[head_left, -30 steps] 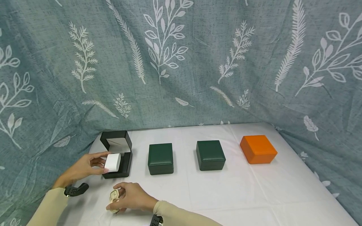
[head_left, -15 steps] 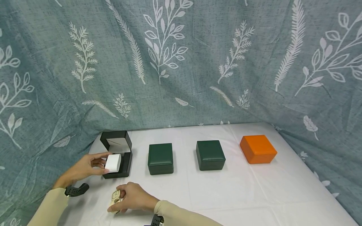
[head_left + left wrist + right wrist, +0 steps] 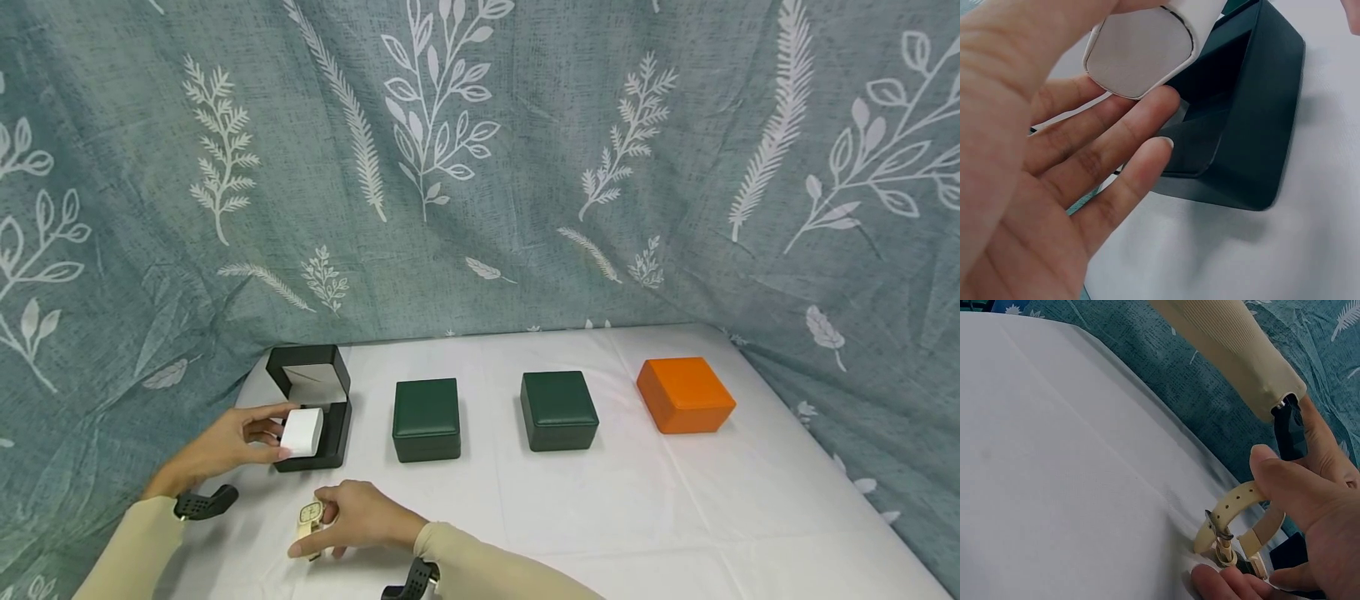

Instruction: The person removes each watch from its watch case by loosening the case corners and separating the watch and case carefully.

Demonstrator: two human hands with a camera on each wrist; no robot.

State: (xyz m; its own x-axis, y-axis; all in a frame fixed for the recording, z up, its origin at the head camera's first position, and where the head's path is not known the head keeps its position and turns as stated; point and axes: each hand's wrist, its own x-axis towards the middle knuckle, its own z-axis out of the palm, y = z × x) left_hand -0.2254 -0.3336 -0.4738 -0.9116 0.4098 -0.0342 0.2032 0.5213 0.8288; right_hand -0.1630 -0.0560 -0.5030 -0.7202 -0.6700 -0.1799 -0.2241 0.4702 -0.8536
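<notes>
Shifted slightly rightward from a second ago, the watch [image 3: 310,513] is pinched in the right grip [image 3: 369,518] near the counter [image 3: 637,517], the left grip [image 3: 223,446] clamps the white cushion [image 3: 302,432] at the open black box [image 3: 341,437], and slackened pressure could let looped strap [image 3: 1227,509] or smooth cushion slip.

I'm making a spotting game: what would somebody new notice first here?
Probably the bright orange box, at the right end of the row. Then the open black box at the left end, with a white cushion in the left fingers. Nearer the camera, the right fingers hold a cream watch.
</notes>
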